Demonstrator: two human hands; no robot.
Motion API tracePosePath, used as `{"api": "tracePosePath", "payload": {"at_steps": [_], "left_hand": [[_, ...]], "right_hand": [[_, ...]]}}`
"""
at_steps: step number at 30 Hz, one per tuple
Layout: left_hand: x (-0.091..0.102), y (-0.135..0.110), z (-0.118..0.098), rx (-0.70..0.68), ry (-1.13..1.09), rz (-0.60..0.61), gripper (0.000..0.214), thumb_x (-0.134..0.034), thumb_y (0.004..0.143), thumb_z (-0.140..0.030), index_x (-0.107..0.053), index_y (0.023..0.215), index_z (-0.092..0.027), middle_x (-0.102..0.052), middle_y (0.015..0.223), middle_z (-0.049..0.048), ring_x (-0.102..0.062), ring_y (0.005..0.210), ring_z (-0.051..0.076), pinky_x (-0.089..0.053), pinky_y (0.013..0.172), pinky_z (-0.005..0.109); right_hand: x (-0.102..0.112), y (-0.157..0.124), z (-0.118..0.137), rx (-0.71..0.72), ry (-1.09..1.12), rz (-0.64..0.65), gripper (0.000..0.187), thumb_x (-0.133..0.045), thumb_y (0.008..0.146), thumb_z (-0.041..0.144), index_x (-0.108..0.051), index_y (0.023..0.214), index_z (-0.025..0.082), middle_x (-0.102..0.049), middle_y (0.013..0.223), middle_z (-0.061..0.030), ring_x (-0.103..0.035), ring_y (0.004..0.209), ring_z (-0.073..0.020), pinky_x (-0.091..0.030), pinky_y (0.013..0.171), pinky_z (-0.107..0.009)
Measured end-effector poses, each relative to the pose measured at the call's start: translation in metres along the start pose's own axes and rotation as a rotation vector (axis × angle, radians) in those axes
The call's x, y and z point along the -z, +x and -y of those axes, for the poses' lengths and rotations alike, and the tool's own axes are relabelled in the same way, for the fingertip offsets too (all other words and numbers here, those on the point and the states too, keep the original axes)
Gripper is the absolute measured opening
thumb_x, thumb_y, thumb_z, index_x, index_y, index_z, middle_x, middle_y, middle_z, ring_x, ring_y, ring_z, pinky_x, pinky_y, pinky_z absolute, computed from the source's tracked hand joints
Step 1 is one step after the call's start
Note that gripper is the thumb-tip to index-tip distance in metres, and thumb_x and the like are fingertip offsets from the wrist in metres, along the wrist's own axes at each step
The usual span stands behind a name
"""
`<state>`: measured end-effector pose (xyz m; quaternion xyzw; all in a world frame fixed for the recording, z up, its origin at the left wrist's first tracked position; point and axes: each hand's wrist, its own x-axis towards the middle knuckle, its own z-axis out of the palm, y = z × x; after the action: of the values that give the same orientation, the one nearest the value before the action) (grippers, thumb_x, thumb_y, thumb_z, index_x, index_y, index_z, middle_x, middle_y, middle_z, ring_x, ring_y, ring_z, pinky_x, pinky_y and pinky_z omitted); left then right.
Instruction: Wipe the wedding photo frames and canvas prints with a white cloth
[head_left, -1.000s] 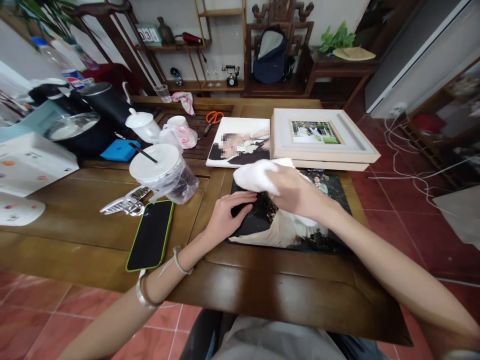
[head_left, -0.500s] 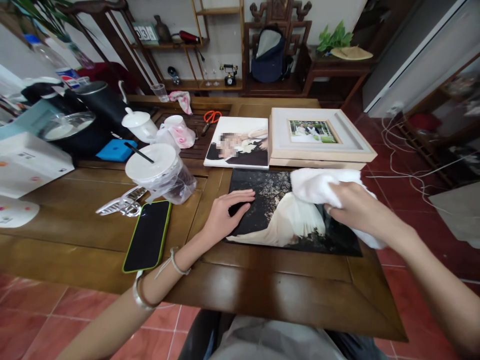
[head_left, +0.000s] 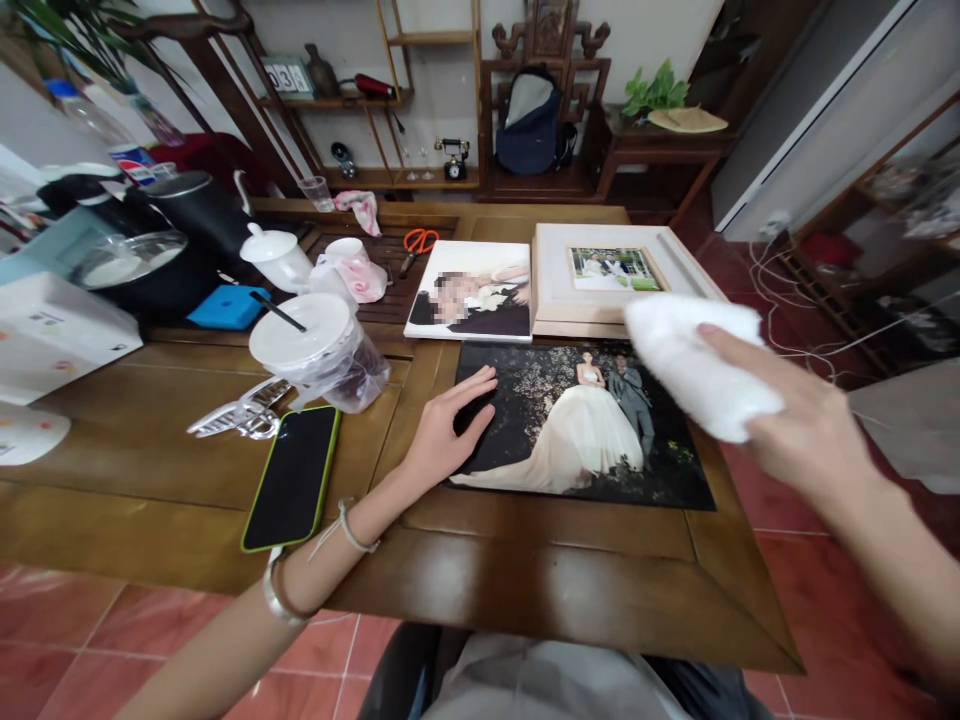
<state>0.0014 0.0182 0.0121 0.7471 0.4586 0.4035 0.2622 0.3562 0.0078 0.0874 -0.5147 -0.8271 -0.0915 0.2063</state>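
Note:
A dark wedding photo panel (head_left: 592, 425) lies flat on the wooden table, showing two figures and a long white gown. On its left edge rests my left hand (head_left: 450, 425), fingers stretched out and thumb apart. My right hand (head_left: 802, 410) grips a folded white cloth (head_left: 697, 365), smeared a little by motion, above the panel's right end. Behind the panel lie a white-edged photo panel (head_left: 472, 290) and a pale framed picture (head_left: 615, 270) stacked on another frame.
Left of the panel are a phone (head_left: 292, 478) in a green case, a lidded drink cup (head_left: 315, 345) with a straw, and a silvery clip (head_left: 240, 408). Farther back lie orange-handled scissors (head_left: 418, 248), a white teapot (head_left: 276, 256) and a blue block (head_left: 229, 307). Cables (head_left: 795, 300) trail over the floor at right.
My right hand has lifted the white cloth off the panel and moved it right, uncovering the two figures in the picture. My left hand stays on the panel's left edge.

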Motion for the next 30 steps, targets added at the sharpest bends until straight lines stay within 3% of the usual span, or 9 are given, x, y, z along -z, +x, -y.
{"api": "tracePosePath", "payload": {"at_steps": [3, 5, 7, 12, 15, 21, 25, 30], "left_hand": [[-0.001, 0.001, 0.000, -0.014, 0.027, 0.012, 0.035, -0.058, 0.089, -0.026, -0.062, 0.123, -0.018, -0.059, 0.133, 0.0097, -0.053, 0.127, 0.022, -0.040, 0.110, 0.042], [-0.001, 0.001, 0.001, -0.018, 0.041, 0.022, 0.036, -0.059, 0.088, -0.026, -0.061, 0.123, -0.017, -0.059, 0.133, 0.0101, -0.053, 0.127, 0.023, -0.041, 0.110, 0.042], [-0.001, 0.001, 0.001, -0.016, 0.048, 0.026, 0.036, -0.059, 0.088, -0.026, -0.062, 0.123, -0.016, -0.059, 0.133, 0.0105, -0.053, 0.127, 0.022, -0.041, 0.110, 0.041], [-0.001, 0.001, 0.001, -0.009, 0.054, 0.010, 0.034, -0.060, 0.088, -0.025, -0.063, 0.121, -0.015, -0.060, 0.131, 0.0111, -0.054, 0.126, 0.023, -0.041, 0.110, 0.040], [-0.002, 0.002, 0.000, -0.011, 0.051, 0.004, 0.033, -0.060, 0.088, -0.025, -0.064, 0.119, -0.016, -0.061, 0.131, 0.0106, -0.054, 0.125, 0.023, -0.042, 0.109, 0.041], [-0.002, 0.001, 0.001, -0.014, 0.056, 0.014, 0.033, -0.060, 0.088, -0.025, -0.063, 0.120, -0.015, -0.061, 0.131, 0.0101, -0.054, 0.126, 0.022, -0.041, 0.110, 0.040], [-0.001, 0.001, 0.001, -0.005, 0.057, 0.033, 0.034, -0.059, 0.089, -0.026, -0.063, 0.121, -0.017, -0.059, 0.133, 0.0094, -0.052, 0.127, 0.022, -0.041, 0.110, 0.041], [0.000, 0.002, -0.001, -0.002, 0.050, 0.045, 0.032, -0.057, 0.089, -0.026, -0.064, 0.120, -0.018, -0.060, 0.132, 0.0090, -0.052, 0.127, 0.023, -0.041, 0.109, 0.043]], "right_hand": [[-0.031, 0.012, 0.017, 0.304, -0.029, 0.044, 0.029, -0.042, 0.081, 0.004, -0.065, 0.095, 0.016, -0.044, 0.145, -0.0136, -0.036, 0.136, -0.0318, -0.042, 0.099, -0.052], [-0.046, 0.021, 0.024, 0.335, -0.053, 0.144, 0.018, -0.050, 0.073, 0.003, -0.061, 0.068, 0.017, -0.036, 0.150, -0.0139, -0.026, 0.139, -0.0386, -0.031, 0.105, -0.063], [-0.053, 0.026, 0.027, 0.308, -0.035, 0.251, 0.014, -0.055, 0.063, 0.003, -0.057, 0.059, 0.017, -0.033, 0.151, -0.0157, -0.022, 0.140, -0.0422, -0.021, 0.109, -0.067], [-0.042, 0.016, 0.040, 0.292, 0.037, 0.367, 0.017, -0.053, 0.060, 0.004, -0.063, 0.068, 0.016, -0.038, 0.148, -0.0174, -0.030, 0.137, -0.0400, -0.028, 0.109, -0.062], [-0.025, -0.007, 0.067, 0.278, 0.071, 0.385, 0.025, -0.055, 0.058, 0.005, -0.066, 0.075, 0.019, -0.042, 0.147, -0.0134, -0.032, 0.136, -0.0408, -0.034, 0.106, -0.063], [0.004, -0.046, 0.117, 0.309, 0.225, 0.384, 0.028, -0.055, 0.044, 0.011, -0.062, 0.066, 0.028, -0.052, 0.140, -0.0037, -0.047, 0.125, -0.0401, -0.046, 0.097, -0.061], [0.004, -0.034, 0.106, 0.304, 0.213, 0.387, 0.025, -0.051, 0.046, 0.008, -0.057, 0.064, 0.024, -0.050, 0.142, -0.0046, -0.046, 0.128, -0.0351, -0.046, 0.099, -0.056], [-0.017, 0.004, 0.061, 0.240, 0.183, 0.395, 0.015, -0.050, 0.059, 0.006, -0.051, 0.060, 0.021, -0.046, 0.144, -0.0097, -0.036, 0.134, -0.0349, -0.040, 0.104, -0.057]]}}
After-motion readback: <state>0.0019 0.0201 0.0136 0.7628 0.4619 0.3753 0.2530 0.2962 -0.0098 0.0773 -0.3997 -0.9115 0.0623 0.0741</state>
